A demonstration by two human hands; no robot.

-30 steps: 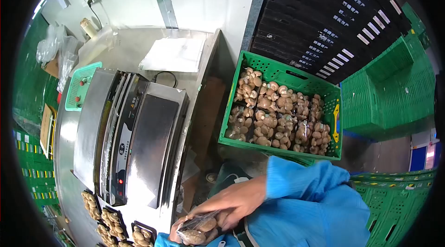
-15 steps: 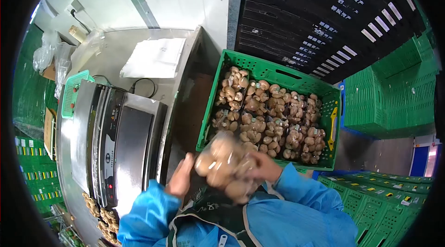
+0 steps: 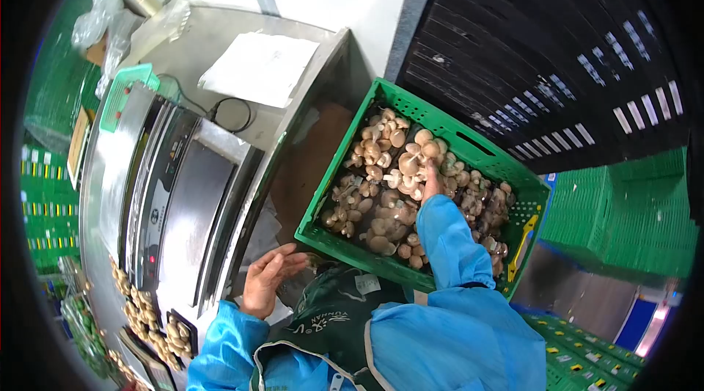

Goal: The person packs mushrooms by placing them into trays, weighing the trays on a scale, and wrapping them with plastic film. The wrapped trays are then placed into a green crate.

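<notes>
My right hand [image 3: 431, 183] curls round a mushroom pack [image 3: 412, 163] in the crate [image 3: 352, 254], probably to steady it; my left hand [image 3: 265, 281] (empty, half open) hangs clear.

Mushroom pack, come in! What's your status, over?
Right hand on mushroom pack in green crate, grip partly hidden. Left hand open, empty. Nothing visibly in the way.

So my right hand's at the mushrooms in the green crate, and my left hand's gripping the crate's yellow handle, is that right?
Not quite: the head view shows your left hand open and apart from the yellow handle, beside the crate's opposite end. Your right hand is indeed at the mushrooms in the green crate.
</notes>
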